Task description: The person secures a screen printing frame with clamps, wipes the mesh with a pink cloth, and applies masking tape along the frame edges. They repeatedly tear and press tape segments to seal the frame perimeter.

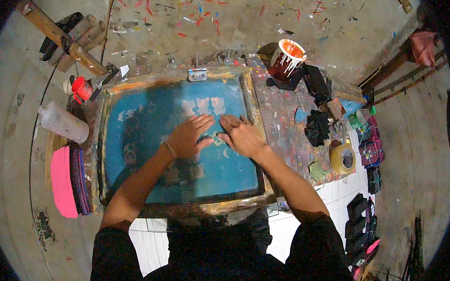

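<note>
table point(286, 126): paint-spattered | on it: screen frame point(185, 207), paint can point(288, 59), tape roll point(342, 158), black rags point(317, 125)

To our right on the paint-spattered table point(286, 126) stands a paint can point(288, 59) streaked with orange and white, with black rags point(317, 127) and a roll of tape point(342, 157) nearer us. On our left we see a translucent plastic bottle point(63, 122) lying down, a small red cup point(81, 89), and a stack of pink and dark sheets point(69, 181).

Blue-mesh printing screen point(148, 145) in worn wooden frame, lying flat on paint-spattered table, hinged at far edge.
</note>
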Demonstrator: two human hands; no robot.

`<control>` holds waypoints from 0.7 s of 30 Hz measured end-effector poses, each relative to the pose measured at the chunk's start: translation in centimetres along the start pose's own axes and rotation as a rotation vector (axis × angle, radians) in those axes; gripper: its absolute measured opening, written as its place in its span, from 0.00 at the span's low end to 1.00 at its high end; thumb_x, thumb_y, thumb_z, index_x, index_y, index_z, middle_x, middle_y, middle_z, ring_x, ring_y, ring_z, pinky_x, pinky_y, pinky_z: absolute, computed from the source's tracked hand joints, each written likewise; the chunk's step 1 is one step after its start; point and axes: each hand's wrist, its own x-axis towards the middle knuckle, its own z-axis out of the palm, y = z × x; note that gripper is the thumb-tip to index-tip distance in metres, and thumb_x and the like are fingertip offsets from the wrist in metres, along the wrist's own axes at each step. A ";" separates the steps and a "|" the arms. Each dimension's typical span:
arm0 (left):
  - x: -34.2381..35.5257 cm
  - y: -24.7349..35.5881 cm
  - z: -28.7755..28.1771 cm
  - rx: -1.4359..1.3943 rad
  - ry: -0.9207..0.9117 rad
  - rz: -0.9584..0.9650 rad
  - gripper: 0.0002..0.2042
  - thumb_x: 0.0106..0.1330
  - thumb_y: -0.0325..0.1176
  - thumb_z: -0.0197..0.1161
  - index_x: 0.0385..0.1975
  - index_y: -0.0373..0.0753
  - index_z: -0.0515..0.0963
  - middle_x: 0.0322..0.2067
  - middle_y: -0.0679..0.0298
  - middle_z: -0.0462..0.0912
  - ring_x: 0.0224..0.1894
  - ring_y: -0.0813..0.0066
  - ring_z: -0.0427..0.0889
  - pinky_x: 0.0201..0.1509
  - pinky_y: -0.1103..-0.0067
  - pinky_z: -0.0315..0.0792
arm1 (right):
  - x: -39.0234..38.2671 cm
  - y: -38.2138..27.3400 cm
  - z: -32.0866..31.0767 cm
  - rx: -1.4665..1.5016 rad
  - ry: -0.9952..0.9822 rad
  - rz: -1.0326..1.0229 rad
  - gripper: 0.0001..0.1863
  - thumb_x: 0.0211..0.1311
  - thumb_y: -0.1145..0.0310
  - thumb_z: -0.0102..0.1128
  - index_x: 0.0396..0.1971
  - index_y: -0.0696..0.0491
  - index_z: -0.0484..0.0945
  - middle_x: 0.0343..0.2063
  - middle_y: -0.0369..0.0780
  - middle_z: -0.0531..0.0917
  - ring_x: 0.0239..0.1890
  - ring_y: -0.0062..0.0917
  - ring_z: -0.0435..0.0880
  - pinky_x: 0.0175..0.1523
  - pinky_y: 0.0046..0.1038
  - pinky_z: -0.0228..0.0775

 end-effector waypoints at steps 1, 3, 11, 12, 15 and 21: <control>0.4 -0.2 0.0 0.000 0.007 0.001 0.29 0.65 0.48 0.54 0.61 0.34 0.64 0.63 0.54 0.65 0.67 0.59 0.60 0.70 0.64 0.51 | 0.2 -0.2 -0.4 0.010 -0.048 0.039 0.28 0.67 0.51 0.46 0.55 0.59 0.70 0.57 0.47 0.72 0.60 0.40 0.70 0.65 0.40 0.59; 0.9 -0.3 0.1 0.044 0.025 -0.001 0.30 0.65 0.49 0.54 0.61 0.34 0.64 0.62 0.54 0.66 0.66 0.59 0.61 0.70 0.62 0.52 | 0.2 -0.6 -0.5 0.005 -0.033 0.079 0.30 0.67 0.50 0.45 0.57 0.60 0.68 0.59 0.47 0.70 0.60 0.41 0.69 0.66 0.42 0.57; 1.9 -3.6 3.7 0.067 0.077 -0.039 0.30 0.68 0.51 0.49 0.63 0.35 0.61 0.65 0.53 0.62 0.68 0.50 0.57 0.70 0.58 0.49 | 0.2 -1.1 2.8 0.156 0.002 0.202 0.37 0.68 0.43 0.34 0.64 0.58 0.58 0.64 0.51 0.61 0.68 0.45 0.56 0.71 0.47 0.41; 1.1 -7.0 5.1 0.153 0.003 -0.070 0.29 0.69 0.51 0.47 0.65 0.38 0.60 0.67 0.54 0.58 0.69 0.51 0.53 0.70 0.57 0.46 | 0.8 -2.2 0.8 0.156 -0.041 0.142 0.36 0.68 0.43 0.35 0.64 0.57 0.58 0.64 0.50 0.61 0.68 0.44 0.56 0.71 0.47 0.40; 4.8 -3.8 5.3 0.310 -0.126 -0.173 0.27 0.72 0.50 0.42 0.66 0.44 0.58 0.70 0.57 0.49 0.72 0.52 0.46 0.70 0.52 0.40 | 0.0 -0.1 2.3 -0.076 -0.009 0.146 0.34 0.66 0.47 0.40 0.64 0.56 0.61 0.64 0.49 0.62 0.68 0.41 0.58 0.70 0.49 0.43; 4.8 0.2 2.4 0.447 0.016 -0.271 0.25 0.73 0.47 0.39 0.67 0.46 0.58 0.71 0.57 0.43 0.72 0.47 0.41 0.69 0.48 0.38 | -3.3 2.0 -6.2 0.106 0.084 0.275 0.20 0.54 0.63 0.56 0.46 0.56 0.77 0.48 0.51 0.77 0.53 0.46 0.75 0.56 0.45 0.68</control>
